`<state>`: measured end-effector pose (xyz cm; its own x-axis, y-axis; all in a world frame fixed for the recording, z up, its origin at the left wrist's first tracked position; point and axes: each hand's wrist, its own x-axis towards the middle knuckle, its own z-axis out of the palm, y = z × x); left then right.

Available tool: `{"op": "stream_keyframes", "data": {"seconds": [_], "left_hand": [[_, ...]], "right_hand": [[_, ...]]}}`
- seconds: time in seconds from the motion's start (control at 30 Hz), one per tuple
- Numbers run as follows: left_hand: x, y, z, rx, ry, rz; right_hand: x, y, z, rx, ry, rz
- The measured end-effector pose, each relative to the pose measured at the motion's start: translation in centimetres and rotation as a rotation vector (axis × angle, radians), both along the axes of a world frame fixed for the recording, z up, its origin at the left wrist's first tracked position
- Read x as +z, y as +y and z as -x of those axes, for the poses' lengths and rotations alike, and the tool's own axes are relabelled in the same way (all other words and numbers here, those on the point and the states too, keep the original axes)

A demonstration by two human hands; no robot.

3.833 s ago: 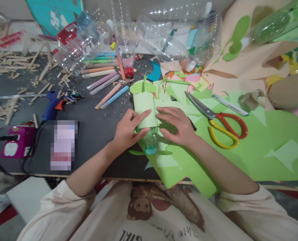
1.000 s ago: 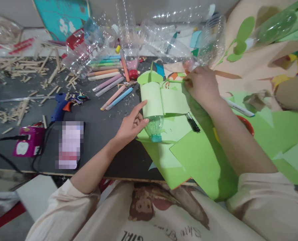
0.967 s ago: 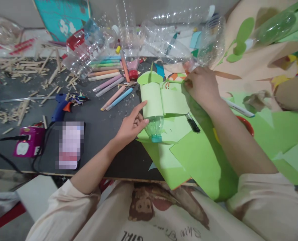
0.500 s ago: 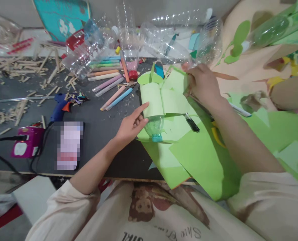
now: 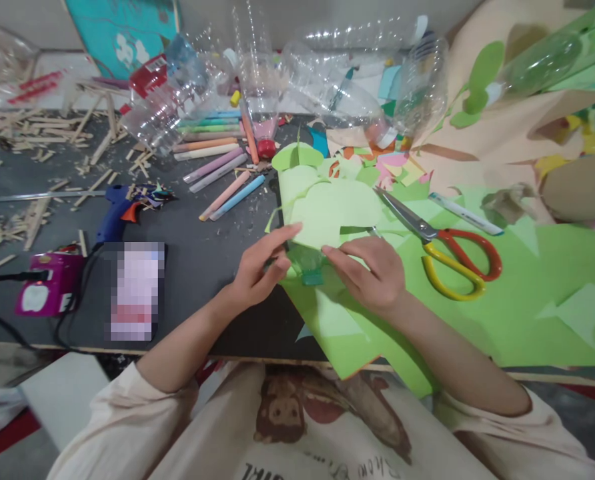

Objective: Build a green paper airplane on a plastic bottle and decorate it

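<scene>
Upside-down print on the shirt [image 5: 297,427] at 6 o'clock, block capitals "GIRL" cut by the lower edge, script starting "Show" toward 5 o'clock, remainder unclear, red bottle label [image 5: 145,67] at 11 o'clock illegible

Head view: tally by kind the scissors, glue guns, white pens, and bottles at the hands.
Red-and-yellow-handled metal scissors: 1
Blue plastic glue gun: 1
White plastic pen: 1
Green-paper-wrapped plastic bottle with teal cap: 1
Total: 4
</scene>
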<state>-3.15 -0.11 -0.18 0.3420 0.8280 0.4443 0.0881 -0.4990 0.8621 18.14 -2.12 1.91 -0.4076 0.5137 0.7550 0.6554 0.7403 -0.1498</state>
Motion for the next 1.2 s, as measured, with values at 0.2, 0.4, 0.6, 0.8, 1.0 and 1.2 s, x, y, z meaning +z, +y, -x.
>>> {"op": "stream_keyframes", "data": {"seconds": [0.2,0.4,0.6,0.8,1.0,1.2], "left_hand": [[1.0,0.6,-0.2,0.090,-0.209,0.329],[1.4,1.1,-0.5,0.063,-0.332,0.565],[2.0,-0.1,-0.4,-0.139,-0.032,0.274],[0.9,2.0,1.1,0.307,0.345,0.019],[-1.2,3.7,2.4,0.287,0.739,0.001],[-1.6,3.7,2.1,0.317,0.689,0.034]], "right_hand": [[-0.3,0.3,0.1,-0.029,0.257,0.193],[0.3,-0.1,0.2,0.187,0.835,1.088],[0.7,-1.0,0.9,0.184,0.924,1.524],[-0.1,-1.0,0.6,0.021,1.052,1.527],[-0.9,-0.9,0.5,-0.057,1.144,1.440],[0.3,-0.5,0.5,-0.009,1.105,1.475]]}}
